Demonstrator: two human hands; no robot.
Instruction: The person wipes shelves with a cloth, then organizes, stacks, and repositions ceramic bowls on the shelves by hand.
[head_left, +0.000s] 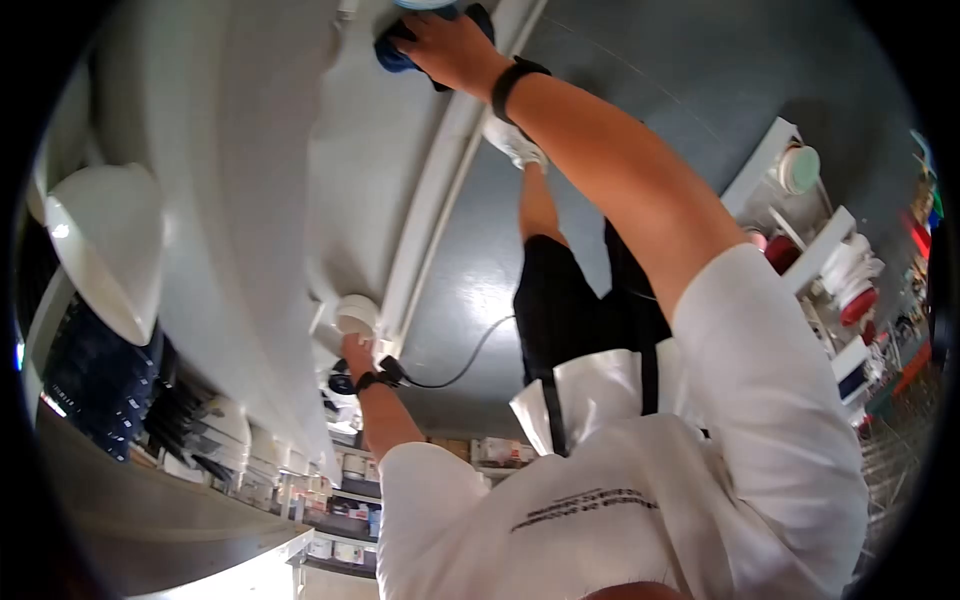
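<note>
My right hand (pixel 450 52) reaches to the top of the head view and grips a dark blue cloth (pixel 395 55) pressed against a pale shelf surface (pixel 365 130). A light blue and white round dish (pixel 425 3) shows partly just beyond that cloth, cut off by the frame edge. Lower down, my left hand (pixel 358 356) has its fingers at the rim of a small white bowl (pixel 356 314) on the same surface. Black bands circle both wrists, and a black cable (pixel 455 382) runs from near the left wrist toward my body.
White shelving with stacked dishes (pixel 798 170) stands on the right, above a grey floor (pixel 480 290). At the far left are a large white scoop-shaped dish (pixel 115 245) and dark blue ware (pixel 100 370). Shelves with boxes (pixel 350 520) lie below the left arm.
</note>
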